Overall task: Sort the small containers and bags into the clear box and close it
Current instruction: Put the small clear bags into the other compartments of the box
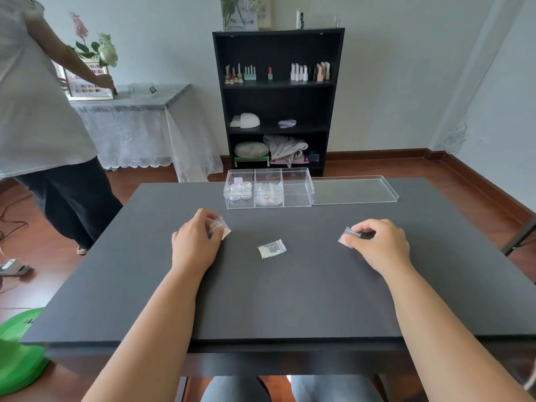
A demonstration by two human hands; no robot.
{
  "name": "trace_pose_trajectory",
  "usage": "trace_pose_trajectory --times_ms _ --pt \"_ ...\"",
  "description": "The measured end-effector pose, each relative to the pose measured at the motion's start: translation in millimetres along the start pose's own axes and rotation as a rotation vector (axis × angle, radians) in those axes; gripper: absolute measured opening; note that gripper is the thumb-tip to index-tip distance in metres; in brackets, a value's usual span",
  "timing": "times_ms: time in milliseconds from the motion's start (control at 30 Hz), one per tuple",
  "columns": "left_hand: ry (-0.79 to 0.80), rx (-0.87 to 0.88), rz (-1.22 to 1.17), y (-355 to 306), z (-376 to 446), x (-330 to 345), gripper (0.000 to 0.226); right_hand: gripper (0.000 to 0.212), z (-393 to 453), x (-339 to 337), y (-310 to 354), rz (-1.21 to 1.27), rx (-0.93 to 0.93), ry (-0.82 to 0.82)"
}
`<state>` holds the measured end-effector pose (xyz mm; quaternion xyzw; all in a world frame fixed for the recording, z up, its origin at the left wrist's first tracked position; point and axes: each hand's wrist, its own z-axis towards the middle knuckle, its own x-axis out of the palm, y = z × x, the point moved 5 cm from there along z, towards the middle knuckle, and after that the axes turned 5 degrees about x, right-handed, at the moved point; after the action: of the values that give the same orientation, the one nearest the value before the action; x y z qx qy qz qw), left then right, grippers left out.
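- The landmark is the clear box (268,188), which stands on the dark table (261,300) near its far edge and is divided into three compartments.
- The left compartment of the box holds several small round containers (240,191); they lie close together and some touch each other.
- The middle compartment holds a pile of small clear bags (269,194). The right compartment looks empty, as far as I can see through the clear walls.
- The box is open. Its clear lid (353,190) lies flat on the table just to the right of the box and seems to touch its right wall.
- In front of the box, on the near side and a little to the left, the left hand (194,242) rests on the table. Its fingers are curled, and the thumb and fingertips pinch a small clear bag (221,227) that lies on or just above the table.
- In front of the box and well to the right, below the lid, the right hand (377,242) also rests on the table. Its fingers are bent and pinch another small bag (349,235) by its edge.
- Between the two hands, straight in front of the box, a third small bag (272,248) with tiny light pieces inside lies flat on the table, and no hand touches it.
- Behind the box stands a black shelf (278,97) with small bottles.
- Far to the left of the box another person (43,111) stands beside a side table with a lace cloth (139,134).
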<state>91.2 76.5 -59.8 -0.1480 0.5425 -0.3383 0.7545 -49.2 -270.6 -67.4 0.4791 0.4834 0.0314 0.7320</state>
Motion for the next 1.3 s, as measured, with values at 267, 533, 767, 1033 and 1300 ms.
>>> trace_pose_trajectory --times_ms 267,533,767,1033,1300 --pt "0.002 0.224 -0.258 -53 -12 22 0.021 0.016 7 0 -3 0.064 0.032 -0.003" --pt "-0.030 0.360 -0.341 -126 35 44 0.018 0.025 18 2 3 0.001 0.009 -0.018" --pt "0.117 0.433 -0.052 -159 93 77 0.028 0.035 18 2 3 0.180 -0.135 0.027" --pt "0.358 0.372 0.298 -155 117 99 0.033 0.025 21 -5 0 0.265 -0.150 -0.029" --pt "0.447 0.347 0.391 -156 122 104 0.026 0.029 24 12 0 -0.010 -0.127 0.133"
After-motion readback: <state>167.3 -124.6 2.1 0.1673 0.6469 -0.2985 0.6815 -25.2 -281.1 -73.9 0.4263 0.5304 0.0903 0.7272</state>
